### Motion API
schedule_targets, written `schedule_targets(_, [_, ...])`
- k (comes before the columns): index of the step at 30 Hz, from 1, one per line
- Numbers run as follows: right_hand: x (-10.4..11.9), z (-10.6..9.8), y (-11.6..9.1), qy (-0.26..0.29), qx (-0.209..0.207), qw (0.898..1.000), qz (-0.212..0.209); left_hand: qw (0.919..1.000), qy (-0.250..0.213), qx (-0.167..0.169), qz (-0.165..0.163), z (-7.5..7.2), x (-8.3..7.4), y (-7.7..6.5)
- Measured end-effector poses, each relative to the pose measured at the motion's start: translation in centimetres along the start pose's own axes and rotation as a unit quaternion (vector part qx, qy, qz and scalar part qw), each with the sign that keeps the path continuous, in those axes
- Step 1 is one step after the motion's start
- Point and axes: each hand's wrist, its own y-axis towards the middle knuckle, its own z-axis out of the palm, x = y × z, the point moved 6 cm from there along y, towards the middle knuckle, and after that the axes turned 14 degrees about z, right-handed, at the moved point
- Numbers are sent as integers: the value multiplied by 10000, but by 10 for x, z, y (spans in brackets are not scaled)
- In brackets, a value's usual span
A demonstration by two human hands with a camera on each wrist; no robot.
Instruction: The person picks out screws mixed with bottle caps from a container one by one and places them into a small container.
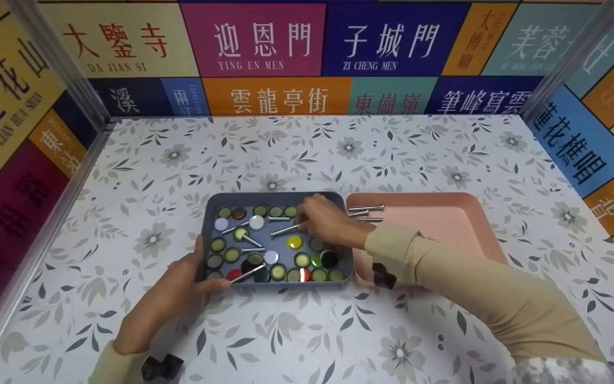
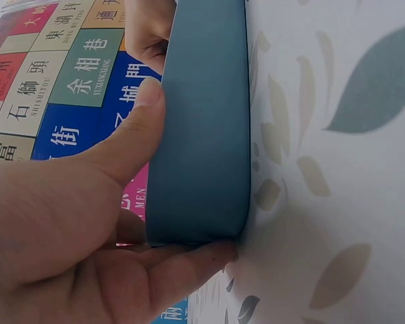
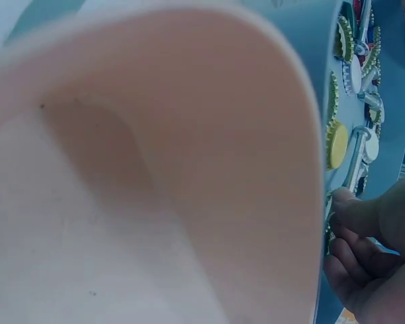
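Observation:
A blue-grey tray holds many bottle caps and several long metal screws. My left hand grips its left end, the thumb on the rim and the fingers against the outer wall; the left wrist view shows this hand close up. Over the tray's far right part is my right hand, its thumb and curled fingers pinching the end of a screw. In the right wrist view the screw's head points away from this hand. A yellow cap lies near it.
A pink tray stands close against the right side of the blue-grey one, with several screws at its far left corner. Both are on a floral table surface. Panels with coloured lettering wall the back and sides.

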Motion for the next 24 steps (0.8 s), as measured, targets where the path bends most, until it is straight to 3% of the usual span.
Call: schedule_targets(24, [-10,-23,-7,48,-199,9993,301,9998,-33,99,-186,1,0,1])
